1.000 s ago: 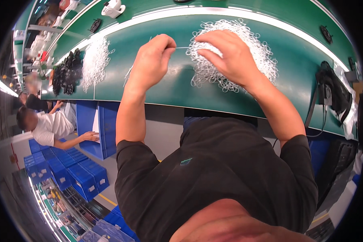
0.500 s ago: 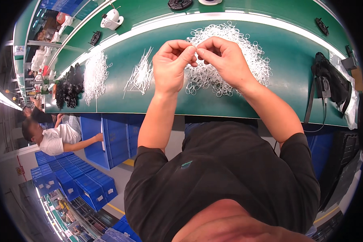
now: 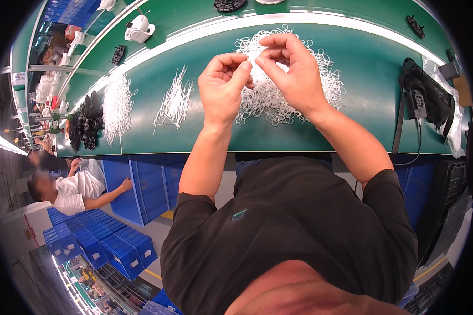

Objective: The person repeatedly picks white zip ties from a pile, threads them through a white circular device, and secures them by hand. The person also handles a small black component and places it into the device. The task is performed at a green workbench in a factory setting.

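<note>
Above a big heap of white looped ties (image 3: 326, 81), both my hands are raised over the green table. My left hand (image 3: 220, 92) has thumb and forefinger pinched together; whatever lies between them is too small and pale to make out. Close by on its right, my right hand (image 3: 299, 73) holds its thumb and forefinger apart, with nothing visible in it. Its other fingers curl loosely. Left of my left hand lies a small pile of straight white ties (image 3: 176, 102).
Farther left are another white pile (image 3: 118, 110) and black parts (image 3: 85, 121). A white device (image 3: 139, 30) stands beyond a bright strip. A black bag (image 3: 425, 94) with a cable lies right. Blue crates (image 3: 136, 184) stand below the table edge, beside a person in white (image 3: 79, 191).
My right hand has moved away from my left fingertips and slightly up, its thumb and forefinger parting. The left hand keeps its pinch. The whole view has shifted slightly.
</note>
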Motion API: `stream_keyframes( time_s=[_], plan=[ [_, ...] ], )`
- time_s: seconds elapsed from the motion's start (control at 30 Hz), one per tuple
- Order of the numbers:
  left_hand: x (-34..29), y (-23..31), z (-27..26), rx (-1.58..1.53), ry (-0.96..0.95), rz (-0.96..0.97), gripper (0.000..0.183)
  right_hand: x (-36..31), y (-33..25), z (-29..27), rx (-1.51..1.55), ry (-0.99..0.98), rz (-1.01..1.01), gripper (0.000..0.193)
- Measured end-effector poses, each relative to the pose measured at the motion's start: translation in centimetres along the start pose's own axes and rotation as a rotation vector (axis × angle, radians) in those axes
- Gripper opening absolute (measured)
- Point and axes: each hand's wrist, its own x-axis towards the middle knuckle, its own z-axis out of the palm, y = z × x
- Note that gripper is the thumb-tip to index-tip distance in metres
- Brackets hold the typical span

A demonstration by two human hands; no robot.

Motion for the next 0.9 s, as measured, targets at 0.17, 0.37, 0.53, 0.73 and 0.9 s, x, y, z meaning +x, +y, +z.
stream_keyframes(
  time_s=[0.17, 0.37, 0.53, 0.73, 0.9],
  plan=[
    [-0.24, 0.17, 0.75, -0.071, -0.002, -0.026, 0.013, 0.04, -0.35, 0.35, -0.134, 0.062, -0.138, 0.019],
    [0.20, -0.12, 0.06, -0.157, 0.029, 0.015, 0.014, -0.11, -0.60, 0.46, -0.202, -0.006, -0.239, 0.005],
    [0.28, -0.13, 0.01, -0.164, 0.041, 0.032, 0.014, -0.02, -0.86, 0.38, -0.230, -0.034, -0.232, 0.007],
    [-0.11, 0.12, -0.04, -0.043, 0.016, 0.049, 0.012, 0.00, -0.58, 0.33, -0.245, -0.035, -0.219, 0.007],
    [-0.43, -0.29, -0.10, 0.135, -0.044, 0.073, 0.014, 0.16, -0.72, -0.07, -0.246, -0.051, -0.200, 0.006]
  ],
)
